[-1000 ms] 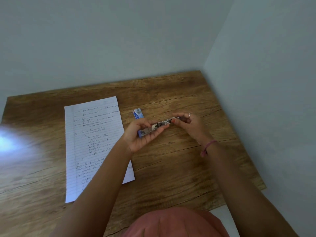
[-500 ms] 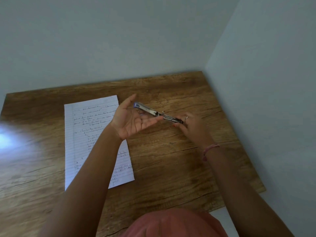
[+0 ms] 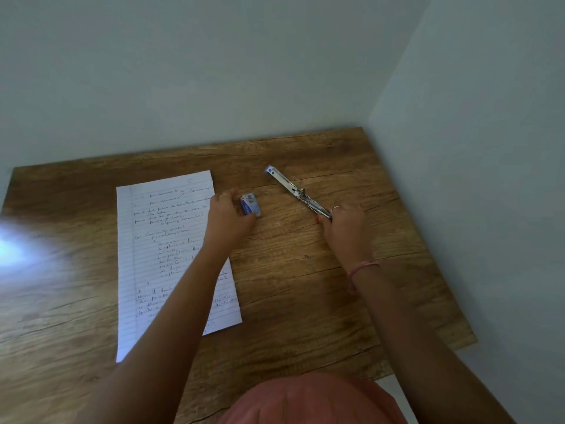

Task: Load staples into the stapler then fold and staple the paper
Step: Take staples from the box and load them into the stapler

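The stapler (image 3: 294, 190) is swung fully open into one long metal strip with a blue tip, lying diagonally on the wooden table (image 3: 321, 286). My right hand (image 3: 345, 224) grips its near end. A small blue and white staple box (image 3: 250, 204) rests on the table beside the paper; my left hand (image 3: 229, 215) is on it, fingers curled around its left and near sides. A lined sheet of paper (image 3: 159, 255) with handwriting lies flat at the left, partly under my left forearm.
The table sits in a corner, with a pale wall behind it and another along its right edge. A bright glare spot (image 3: 12, 249) lies on the wood at the far left. Salmon-coloured clothing (image 3: 312, 399) shows at the bottom.
My left hand let go of the stapler and dropped to the staple box. The stapler, opened out flat, came down onto the table in my right hand's grip.
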Tool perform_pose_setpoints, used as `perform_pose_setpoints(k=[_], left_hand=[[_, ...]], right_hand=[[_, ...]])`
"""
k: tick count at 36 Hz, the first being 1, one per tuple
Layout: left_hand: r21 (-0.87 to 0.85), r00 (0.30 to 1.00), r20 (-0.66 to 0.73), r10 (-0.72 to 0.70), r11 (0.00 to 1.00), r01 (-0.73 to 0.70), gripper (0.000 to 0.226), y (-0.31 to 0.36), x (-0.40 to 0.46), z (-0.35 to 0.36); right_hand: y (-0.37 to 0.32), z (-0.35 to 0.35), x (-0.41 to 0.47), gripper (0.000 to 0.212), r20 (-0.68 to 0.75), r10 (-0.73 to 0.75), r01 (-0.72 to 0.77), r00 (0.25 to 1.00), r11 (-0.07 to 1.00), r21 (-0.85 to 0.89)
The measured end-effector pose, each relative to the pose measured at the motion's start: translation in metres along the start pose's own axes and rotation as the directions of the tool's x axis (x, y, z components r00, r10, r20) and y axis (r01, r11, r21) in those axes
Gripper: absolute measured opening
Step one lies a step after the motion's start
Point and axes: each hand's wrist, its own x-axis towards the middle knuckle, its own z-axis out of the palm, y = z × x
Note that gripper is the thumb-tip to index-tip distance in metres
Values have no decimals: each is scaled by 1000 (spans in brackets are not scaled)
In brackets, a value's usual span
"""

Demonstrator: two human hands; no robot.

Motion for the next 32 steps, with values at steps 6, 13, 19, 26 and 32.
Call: perform_pose_setpoints(k=[6,13,19,26,32], left_hand=[[179,997,0,78,981,-77,80,-7,0,8],[185,992,-37,125,976,-116,68,-11,0,11],[179,989,-62,137,976,-124,66,-12,-5,14],[104,987,-26,159,982,-156,64,-12,-11,15],[-10,978,61,201,980,-201,58,-3,-27,16]], right_hand=[[3,3,-4,35,-42,7,-7,999,1000,-6],[12,9,-4,48,26,21,-24,999,994,102],[13,9,-4,51,56,35,-41,998,993,113],[3,1,-8,40,-59,42,-28,997,974,223],[-20,-10,-9,25,-39,-143,145,989,871,469]])
